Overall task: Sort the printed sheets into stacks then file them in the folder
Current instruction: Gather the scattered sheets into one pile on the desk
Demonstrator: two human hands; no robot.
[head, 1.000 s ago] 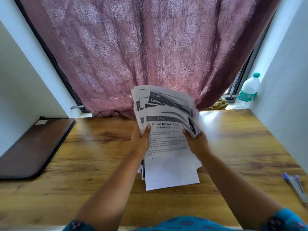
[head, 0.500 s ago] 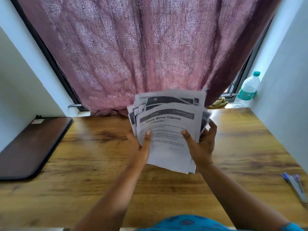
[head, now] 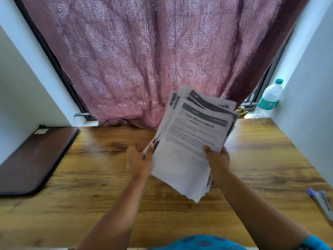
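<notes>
Both of our hands are on one thick bundle of printed sheets (head: 191,141), lifted clear of the table (head: 90,177) and tilted toward the right. Our right hand (head: 217,160) clamps the bundle's right edge, thumb on the top page and fingers hidden behind — that grip seems to carry the weight. Our left hand (head: 139,162) sits at the bundle's left edge with its thumb against the paper; motion blur keeps us from telling whether its fingers close round the sheets or merely steady them. The pages are fanned and uneven at the top corner, so we judge the bundle is held up to be squared or leafed through before any stacks are laid down; no sorted stack lies on the wood yet.

Well left of the bundle, against the wall, lies a dark brown folder (head: 36,159) — flat and closed, waiting for the filing step. Behind the bundle hangs a pink curtain (head: 144,60), and right of it a water bottle (head: 269,98) stands by the window. Far right of the bundle, at the table's edge, lies a stapler-like tool (head: 321,201).
</notes>
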